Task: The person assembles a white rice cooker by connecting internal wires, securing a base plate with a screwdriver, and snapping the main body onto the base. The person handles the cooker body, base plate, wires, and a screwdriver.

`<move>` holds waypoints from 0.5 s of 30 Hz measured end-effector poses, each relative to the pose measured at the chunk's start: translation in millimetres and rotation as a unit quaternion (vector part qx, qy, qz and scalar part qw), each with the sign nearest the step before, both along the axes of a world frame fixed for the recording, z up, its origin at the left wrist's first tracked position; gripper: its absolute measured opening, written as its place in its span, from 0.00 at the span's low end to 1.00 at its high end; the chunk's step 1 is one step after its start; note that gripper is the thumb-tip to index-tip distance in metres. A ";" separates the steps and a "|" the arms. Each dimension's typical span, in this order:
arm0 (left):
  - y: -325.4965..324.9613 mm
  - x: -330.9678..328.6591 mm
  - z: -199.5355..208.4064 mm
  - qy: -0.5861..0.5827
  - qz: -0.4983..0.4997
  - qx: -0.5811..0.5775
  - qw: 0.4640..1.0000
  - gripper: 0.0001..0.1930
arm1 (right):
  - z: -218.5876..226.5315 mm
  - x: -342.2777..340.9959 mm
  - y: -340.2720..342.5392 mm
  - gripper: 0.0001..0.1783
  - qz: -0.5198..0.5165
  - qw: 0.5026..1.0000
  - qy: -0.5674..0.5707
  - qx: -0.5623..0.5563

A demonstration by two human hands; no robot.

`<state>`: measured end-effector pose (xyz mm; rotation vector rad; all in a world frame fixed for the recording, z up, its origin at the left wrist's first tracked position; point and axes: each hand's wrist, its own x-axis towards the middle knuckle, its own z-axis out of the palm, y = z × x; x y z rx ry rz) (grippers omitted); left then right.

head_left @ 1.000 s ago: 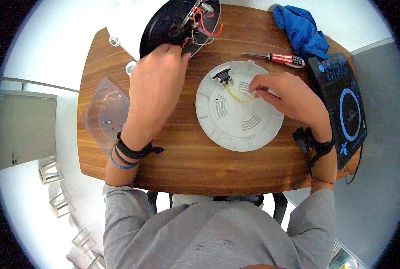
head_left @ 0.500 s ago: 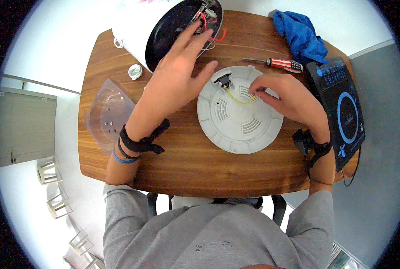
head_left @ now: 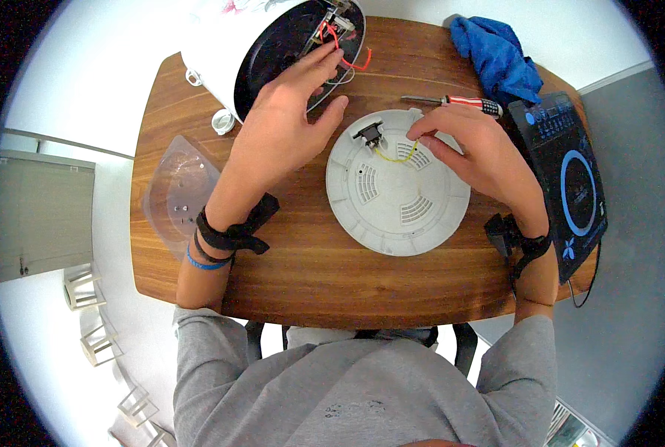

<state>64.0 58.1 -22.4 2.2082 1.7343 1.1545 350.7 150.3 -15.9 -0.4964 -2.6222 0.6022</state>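
Observation:
My right hand point(head_left: 481, 153) pinches the free end of a yellow-green wire point(head_left: 400, 160) over a round white plastic base cover point(head_left: 388, 227). That wire runs to a black power socket point(head_left: 370, 134) fixed near the cover's upper left edge. At the opening of a white appliance body point(head_left: 215, 52) lying on its side, my left hand point(head_left: 279, 123) is open, fingers stretched out and thumb apart. Its fingertips are beside a red wire point(head_left: 367, 63) and a thin white wire point(head_left: 344, 78) coming from the dark interior; whether they touch is unclear. Metal parts point(head_left: 340, 26) show inside.
A screwdriver point(head_left: 459, 102) with a patterned handle lies beyond the cover, near a blue cloth point(head_left: 496, 59). On the right stands a black induction cooktop point(head_left: 560, 149). At left are a clear plastic tray point(head_left: 172, 179) holding several screws and a small white cap point(head_left: 223, 121).
My left hand has drawn slightly back and left, its fingers closer together, uncovering more of the red wire. My right hand has shifted a little left with the yellow-green wire.

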 end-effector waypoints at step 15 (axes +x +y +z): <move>0.2 1.4 -3.7 -0.011 0.012 0.009 1.000 0.24 | -1.6 -4.5 1.5 0.08 0.000 0.999 0.019 0.033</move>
